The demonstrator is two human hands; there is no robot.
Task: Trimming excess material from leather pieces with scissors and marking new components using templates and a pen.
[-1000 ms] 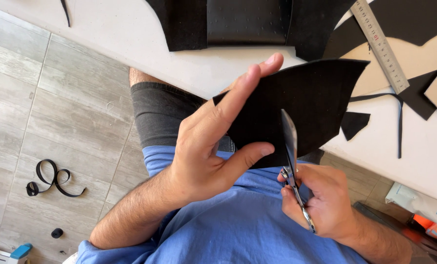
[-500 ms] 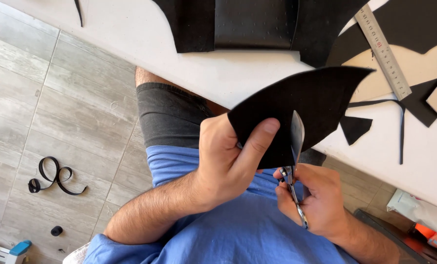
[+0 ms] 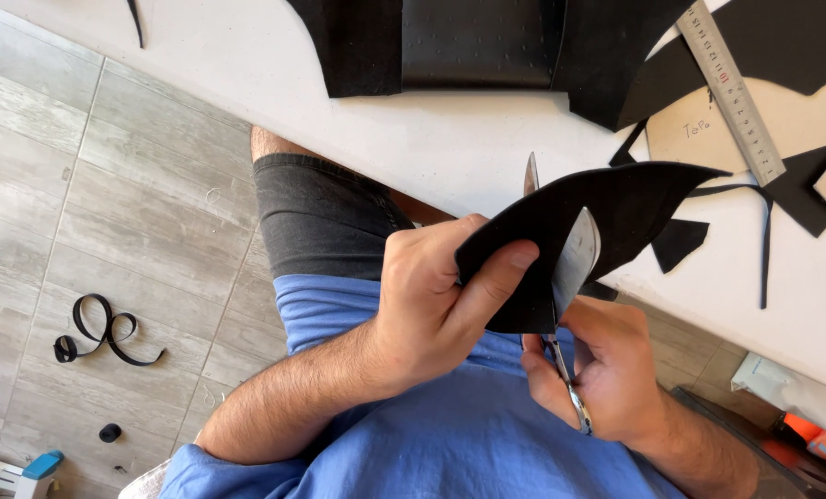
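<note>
We hold the black sheet (image 3: 607, 217) in the air over our lap, just off the worktop (image 3: 450, 148) front edge. Left hand (image 3: 441, 310) is clamped on its lower corner, thumb on top; right hand (image 3: 607, 383) is closed around the scissors (image 3: 565, 277), blades open astride the sheet. Risk, as we judge it: the left thumb lies near the blade, so a hasty closing could nick it; the floppy sheet could buckle and pull the cut off line. Against half a second ago, the sheet has turned flatter and one blade tip now shows above its edge.
</note>
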